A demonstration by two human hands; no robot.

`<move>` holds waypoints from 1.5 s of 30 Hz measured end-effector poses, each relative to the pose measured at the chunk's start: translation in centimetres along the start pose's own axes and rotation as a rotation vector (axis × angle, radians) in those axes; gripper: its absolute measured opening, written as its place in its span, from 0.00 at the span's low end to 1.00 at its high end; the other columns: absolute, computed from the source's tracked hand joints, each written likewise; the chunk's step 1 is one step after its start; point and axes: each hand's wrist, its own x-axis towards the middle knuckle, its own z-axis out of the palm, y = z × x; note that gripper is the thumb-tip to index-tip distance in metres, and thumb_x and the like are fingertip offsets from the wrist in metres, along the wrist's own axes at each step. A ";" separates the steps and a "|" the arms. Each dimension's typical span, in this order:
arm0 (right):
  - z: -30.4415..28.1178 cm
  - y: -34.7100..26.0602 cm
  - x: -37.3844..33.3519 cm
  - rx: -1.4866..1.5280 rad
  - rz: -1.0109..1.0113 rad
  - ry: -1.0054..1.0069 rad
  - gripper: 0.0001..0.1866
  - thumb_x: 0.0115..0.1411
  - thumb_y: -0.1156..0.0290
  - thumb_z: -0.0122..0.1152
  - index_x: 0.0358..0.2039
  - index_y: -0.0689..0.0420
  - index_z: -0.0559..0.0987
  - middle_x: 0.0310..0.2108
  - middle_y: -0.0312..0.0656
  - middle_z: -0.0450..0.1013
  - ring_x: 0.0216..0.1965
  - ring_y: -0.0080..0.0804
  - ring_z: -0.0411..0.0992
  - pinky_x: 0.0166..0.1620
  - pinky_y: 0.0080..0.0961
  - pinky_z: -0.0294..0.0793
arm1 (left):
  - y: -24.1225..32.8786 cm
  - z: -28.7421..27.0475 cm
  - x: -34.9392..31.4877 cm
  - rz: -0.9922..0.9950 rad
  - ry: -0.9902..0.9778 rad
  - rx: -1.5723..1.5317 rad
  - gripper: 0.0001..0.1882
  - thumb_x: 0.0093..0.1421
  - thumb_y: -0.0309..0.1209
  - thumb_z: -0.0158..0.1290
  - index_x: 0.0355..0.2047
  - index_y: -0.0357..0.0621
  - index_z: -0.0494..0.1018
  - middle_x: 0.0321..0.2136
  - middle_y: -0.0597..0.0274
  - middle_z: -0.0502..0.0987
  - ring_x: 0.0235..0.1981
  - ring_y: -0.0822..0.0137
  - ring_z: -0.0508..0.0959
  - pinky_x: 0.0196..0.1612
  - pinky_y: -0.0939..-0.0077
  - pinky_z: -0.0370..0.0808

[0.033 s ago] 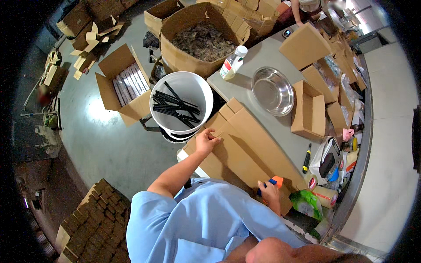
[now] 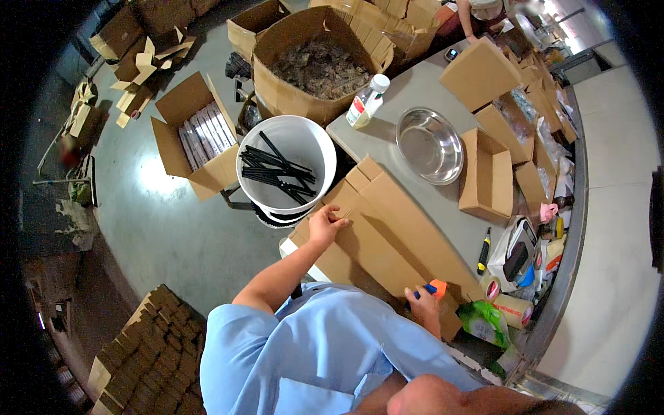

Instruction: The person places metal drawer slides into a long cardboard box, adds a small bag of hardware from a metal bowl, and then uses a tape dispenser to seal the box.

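A long, flat cardboard box lies across the near side of the grey table. My left hand rests on its left end, thumb and fingers apart, touching the cardboard. Close to the box's near right part, my right hand is wrapped round an orange-and-blue handheld tool that looks like a tape dispenser. My fingers cover much of its handle. Just beyond my left hand stands a white bucket with several black sticks in it.
On the table are a steel bowl, a bottle, an open carton, a yellow-black cutter, tape rolls and a green packet. Behind stands a large scrap-filled carton. A person is at the far right.
My right hand and the tool in it have turned and shifted slightly, showing more of the blue part. My left hand stays in place on the box.
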 end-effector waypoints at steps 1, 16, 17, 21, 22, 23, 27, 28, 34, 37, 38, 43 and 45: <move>0.5 0.1 -0.6 0.075 -0.051 0.111 0.35 0.51 0.40 0.49 0.51 0.54 0.70 0.44 0.58 0.70 0.47 0.53 0.68 0.50 0.41 0.65 | -0.7 0.0 -0.1 0.003 0.005 0.000 0.23 0.42 0.29 0.65 0.40 0.38 0.72 0.21 0.61 0.77 0.23 0.75 0.75 0.28 0.80 0.71; -3.0 -13.3 1.2 0.388 -1.015 0.368 0.36 0.38 0.68 0.71 0.47 0.53 0.62 0.41 0.51 0.66 0.43 0.48 0.68 0.46 0.37 0.68 | 0.1 -1.6 0.1 -0.065 -0.088 0.075 0.22 0.54 0.48 0.54 0.37 0.43 0.76 0.28 0.57 0.79 0.32 0.67 0.77 0.36 0.74 0.72; -3.0 -14.5 1.6 0.381 -1.060 0.303 0.34 0.40 0.70 0.69 0.47 0.53 0.62 0.41 0.51 0.67 0.44 0.49 0.68 0.47 0.38 0.67 | -0.2 -2.2 0.5 -0.063 -0.064 0.077 0.22 0.54 0.48 0.54 0.37 0.43 0.76 0.28 0.57 0.79 0.32 0.67 0.77 0.36 0.74 0.72; -2.4 -15.7 4.7 0.322 -1.218 0.291 0.34 0.41 0.71 0.67 0.49 0.52 0.61 0.41 0.50 0.67 0.41 0.48 0.69 0.44 0.39 0.69 | 0.0 -3.7 0.8 -0.426 -0.480 -0.772 0.28 0.55 0.64 0.40 0.32 0.52 0.71 0.33 0.68 0.74 0.40 0.70 0.69 0.45 0.71 0.62; -2.6 -15.9 5.0 0.318 -1.217 0.304 0.33 0.42 0.72 0.66 0.49 0.51 0.61 0.40 0.50 0.68 0.41 0.48 0.69 0.44 0.38 0.69 | 1.0 -3.6 0.4 -0.404 -0.461 -0.752 0.25 0.56 0.60 0.42 0.32 0.53 0.72 0.31 0.68 0.74 0.38 0.70 0.70 0.42 0.74 0.63; -2.8 -16.1 5.0 0.313 -1.221 0.298 0.33 0.42 0.72 0.66 0.49 0.51 0.61 0.40 0.50 0.68 0.41 0.48 0.69 0.44 0.38 0.69 | 1.7 -3.5 0.1 -0.380 -0.450 -0.734 0.21 0.58 0.56 0.45 0.32 0.53 0.72 0.30 0.69 0.74 0.36 0.71 0.71 0.40 0.77 0.64; -3.7 -16.7 4.0 0.364 -1.164 0.150 0.34 0.41 0.73 0.64 0.51 0.52 0.64 0.45 0.51 0.68 0.44 0.50 0.68 0.48 0.38 0.68 | 0.4 -3.0 0.6 -0.324 -0.409 -0.746 0.13 0.60 0.45 0.48 0.33 0.51 0.72 0.28 0.69 0.75 0.29 0.72 0.72 0.32 0.83 0.64; -4.2 -17.0 3.2 0.366 -1.129 0.125 0.33 0.41 0.72 0.64 0.51 0.52 0.65 0.45 0.52 0.68 0.45 0.49 0.69 0.48 0.38 0.68 | 0.9 -2.7 0.4 -0.312 -0.333 -0.682 0.11 0.60 0.41 0.48 0.33 0.48 0.72 0.27 0.69 0.75 0.26 0.73 0.72 0.29 0.84 0.64; -5.1 -11.3 1.6 0.279 -0.980 0.085 0.31 0.42 0.71 0.63 0.51 0.52 0.69 0.44 0.52 0.71 0.44 0.47 0.71 0.47 0.37 0.71 | -0.2 -0.8 0.5 -0.243 0.044 -0.384 0.18 0.62 0.35 0.42 0.24 0.34 0.72 0.20 0.60 0.74 0.20 0.70 0.73 0.25 0.75 0.69; -4.7 -9.0 2.0 0.226 -0.944 0.089 0.30 0.43 0.70 0.62 0.51 0.52 0.69 0.43 0.52 0.72 0.42 0.48 0.71 0.46 0.36 0.71 | -1.2 -1.2 1.1 -0.196 -0.070 -0.217 0.21 0.63 0.39 0.40 0.21 0.35 0.71 0.17 0.60 0.73 0.18 0.71 0.71 0.23 0.75 0.68; -4.8 -9.6 2.1 0.199 -0.939 0.096 0.30 0.43 0.69 0.61 0.50 0.52 0.70 0.42 0.51 0.72 0.42 0.48 0.71 0.45 0.37 0.71 | -1.6 -1.4 1.8 -0.179 -0.117 -0.213 0.23 0.64 0.40 0.38 0.19 0.36 0.71 0.16 0.61 0.72 0.17 0.71 0.70 0.22 0.75 0.67; -4.9 -10.8 2.6 0.129 -0.943 0.109 0.28 0.42 0.67 0.60 0.49 0.53 0.71 0.41 0.52 0.72 0.39 0.49 0.72 0.43 0.38 0.71 | -1.7 -1.3 1.2 -0.190 -0.062 -0.097 0.22 0.58 0.44 0.49 0.20 0.35 0.70 0.18 0.53 0.74 0.21 0.63 0.75 0.27 0.70 0.70; -5.0 -11.4 2.6 0.049 -0.868 0.063 0.29 0.41 0.67 0.60 0.49 0.53 0.71 0.38 0.52 0.73 0.39 0.50 0.72 0.43 0.39 0.71 | -1.2 -1.2 0.8 -0.102 -0.007 0.121 0.21 0.55 0.44 0.52 0.20 0.35 0.70 0.20 0.49 0.75 0.24 0.58 0.77 0.29 0.67 0.71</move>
